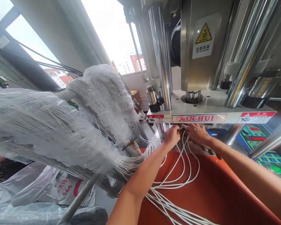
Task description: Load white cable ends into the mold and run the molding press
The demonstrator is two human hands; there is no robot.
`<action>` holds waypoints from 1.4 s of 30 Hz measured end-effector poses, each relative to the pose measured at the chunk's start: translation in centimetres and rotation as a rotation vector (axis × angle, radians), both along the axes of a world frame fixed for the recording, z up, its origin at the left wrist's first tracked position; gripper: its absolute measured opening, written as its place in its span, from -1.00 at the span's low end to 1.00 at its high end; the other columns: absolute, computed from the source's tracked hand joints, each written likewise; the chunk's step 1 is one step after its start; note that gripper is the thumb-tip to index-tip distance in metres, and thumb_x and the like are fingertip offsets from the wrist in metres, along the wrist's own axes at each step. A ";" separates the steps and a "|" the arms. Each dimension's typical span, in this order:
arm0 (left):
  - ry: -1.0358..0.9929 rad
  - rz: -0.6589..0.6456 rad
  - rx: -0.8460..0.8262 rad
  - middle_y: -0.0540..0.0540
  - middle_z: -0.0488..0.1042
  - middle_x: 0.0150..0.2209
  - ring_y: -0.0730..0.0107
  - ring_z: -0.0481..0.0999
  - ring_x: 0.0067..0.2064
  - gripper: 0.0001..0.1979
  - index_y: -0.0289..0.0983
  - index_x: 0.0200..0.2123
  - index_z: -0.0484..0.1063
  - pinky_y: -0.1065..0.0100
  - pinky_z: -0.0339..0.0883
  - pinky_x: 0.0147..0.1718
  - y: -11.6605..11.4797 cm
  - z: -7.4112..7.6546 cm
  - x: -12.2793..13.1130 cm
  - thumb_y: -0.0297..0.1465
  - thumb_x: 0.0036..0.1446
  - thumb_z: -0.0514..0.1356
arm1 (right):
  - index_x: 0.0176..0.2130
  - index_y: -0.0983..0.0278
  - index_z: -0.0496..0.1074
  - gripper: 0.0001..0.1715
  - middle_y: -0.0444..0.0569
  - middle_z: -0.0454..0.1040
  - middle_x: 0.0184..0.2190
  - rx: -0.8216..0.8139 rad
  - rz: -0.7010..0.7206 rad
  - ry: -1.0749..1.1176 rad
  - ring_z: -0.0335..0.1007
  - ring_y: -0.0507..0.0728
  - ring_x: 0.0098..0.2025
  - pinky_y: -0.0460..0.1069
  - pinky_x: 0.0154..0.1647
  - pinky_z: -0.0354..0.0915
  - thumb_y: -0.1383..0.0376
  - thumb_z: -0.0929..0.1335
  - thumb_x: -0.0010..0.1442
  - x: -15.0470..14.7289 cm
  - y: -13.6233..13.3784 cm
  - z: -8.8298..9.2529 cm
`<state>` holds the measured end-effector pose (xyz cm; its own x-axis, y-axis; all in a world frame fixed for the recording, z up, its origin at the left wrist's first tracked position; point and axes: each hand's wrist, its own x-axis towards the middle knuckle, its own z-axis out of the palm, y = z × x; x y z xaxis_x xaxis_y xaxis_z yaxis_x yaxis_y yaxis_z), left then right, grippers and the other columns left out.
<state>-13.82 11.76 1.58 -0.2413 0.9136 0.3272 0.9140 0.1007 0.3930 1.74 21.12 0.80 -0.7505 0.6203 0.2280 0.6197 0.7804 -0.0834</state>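
Observation:
My left hand (171, 136) is closed in a pinch on the ends of white cables (178, 175), held just under the front edge of the press plate (199, 118) marked MIN-HUI. My right hand (198, 132) is right beside it, fingers curled on the cable ends at the same spot. The cables loop down from both hands over the orange table surface (213, 190). What lies under the plate is hidden.
A large bundle of white cables wrapped in clear plastic (61, 125) hangs on a metal rod (81, 197) at left. Shiny steel columns (161, 53) and a hot-surface warning label (202, 36) rise above the plate. A green control panel (259, 140) sits at right. Bags lie at lower left.

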 end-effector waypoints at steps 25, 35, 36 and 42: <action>0.156 0.000 -0.071 -0.16 0.46 -0.16 0.24 0.47 -0.16 -0.65 -0.19 -0.03 0.49 0.28 0.36 -0.14 -0.3 0.2 1.4 -0.49 0.18 0.04 | 0.24 -0.02 0.24 -0.44 0.05 0.37 0.10 -0.039 -0.026 -0.071 0.23 0.33 0.02 0.26 -0.02 0.11 0.26 0.12 0.29 -0.4 0.6 0.3; 0.265 -0.015 -0.011 -0.17 0.44 -0.18 0.18 0.37 -0.04 -0.68 -0.21 -0.07 0.50 0.26 0.37 -0.15 -0.9 0.5 1.3 -0.50 0.18 0.04 | 0.03 0.11 0.45 -0.50 0.03 0.46 0.01 -0.076 0.033 0.004 0.32 0.23 0.02 0.14 0.01 0.15 0.39 0.16 0.20 0.7 1.6 0.6; 0.276 -0.019 -0.003 -0.18 0.43 -0.17 0.16 0.35 -0.01 -0.71 -0.23 -0.12 0.51 0.24 0.36 -0.12 -0.9 0.7 1.5 -0.50 0.17 0.05 | 0.01 0.13 0.46 -0.51 0.04 0.48 -0.01 -0.072 0.046 0.007 0.33 0.24 0.00 0.14 0.00 0.16 0.39 0.17 0.19 0.6 1.7 0.8; 0.329 -0.095 0.115 -0.18 0.37 -0.08 0.12 0.25 0.06 -0.71 -0.24 -0.01 0.39 0.14 0.27 -0.01 -1.3 1.6 2.6 -0.45 0.20 0.07 | -0.05 0.26 0.49 -0.48 0.08 0.52 -0.14 -0.081 0.088 0.047 0.40 0.18 -0.13 0.04 -0.05 0.24 0.45 0.11 0.16 2.2 2.4 1.4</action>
